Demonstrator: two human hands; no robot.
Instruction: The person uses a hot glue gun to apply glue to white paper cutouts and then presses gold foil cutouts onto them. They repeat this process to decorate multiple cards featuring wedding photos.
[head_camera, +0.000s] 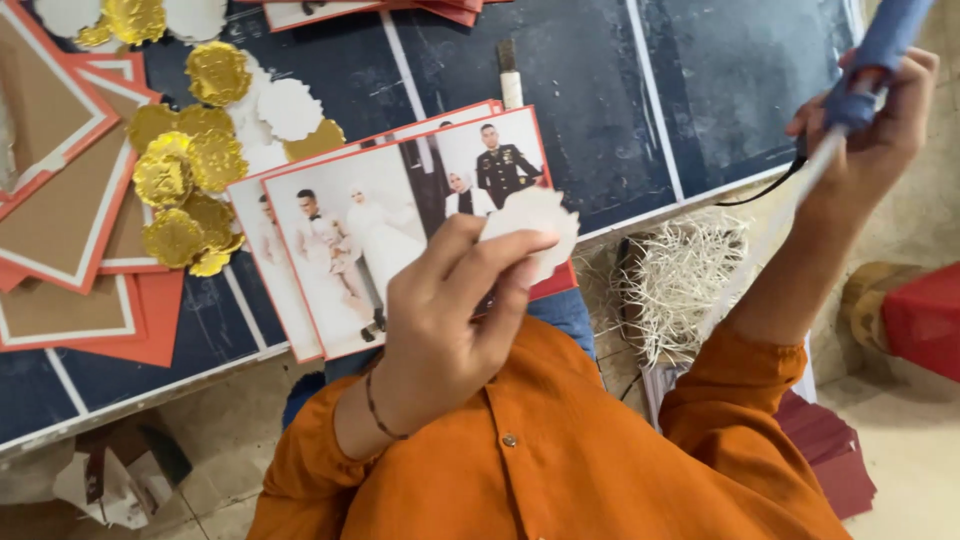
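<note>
You see gold foil rosettes (185, 165) at the dark board's (620, 120) left edge, red-bordered photo cards (380, 220) mid-board, and your orange sleeves (560, 460).

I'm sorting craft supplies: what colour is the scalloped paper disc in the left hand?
White, seen best in the head view: the disc pinched in the left hand.

Dark chalky board (600, 110) with pale lines fills the upper frame as the work surface. Beige floor (910, 450) shows lower right and lower left (dusty, paper scraps lying there). Even, soft light; no hard shadows.
</note>
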